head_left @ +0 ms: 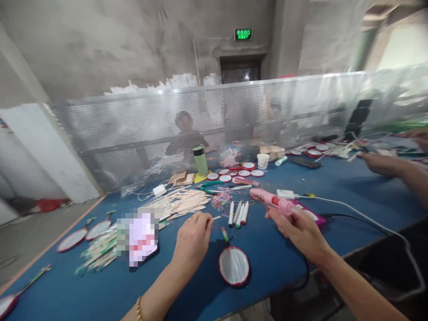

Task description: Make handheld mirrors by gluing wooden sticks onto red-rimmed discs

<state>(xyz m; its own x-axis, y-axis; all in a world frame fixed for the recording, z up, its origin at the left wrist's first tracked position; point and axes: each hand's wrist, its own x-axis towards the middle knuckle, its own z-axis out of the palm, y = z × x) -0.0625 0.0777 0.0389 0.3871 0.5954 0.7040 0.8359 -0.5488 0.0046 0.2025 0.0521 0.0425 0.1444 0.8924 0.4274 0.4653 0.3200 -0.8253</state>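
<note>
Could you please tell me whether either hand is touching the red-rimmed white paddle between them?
No, the red-rimmed white paddle lies on the blue table, apart from the left hand and the right hand.

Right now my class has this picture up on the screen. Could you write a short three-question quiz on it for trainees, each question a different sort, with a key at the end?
1. Multiple choice: what is in the right hand?
a) a marker
b) a pink tool
c) a paper cup

2. True or false: the bottle on the table lies on its side.

3. Fill in the missing word: a thin pale ____ pokes out from the fingers of the left hand.

Key
1. b
2. False; the bottle stands upright.
3. stick
</note>
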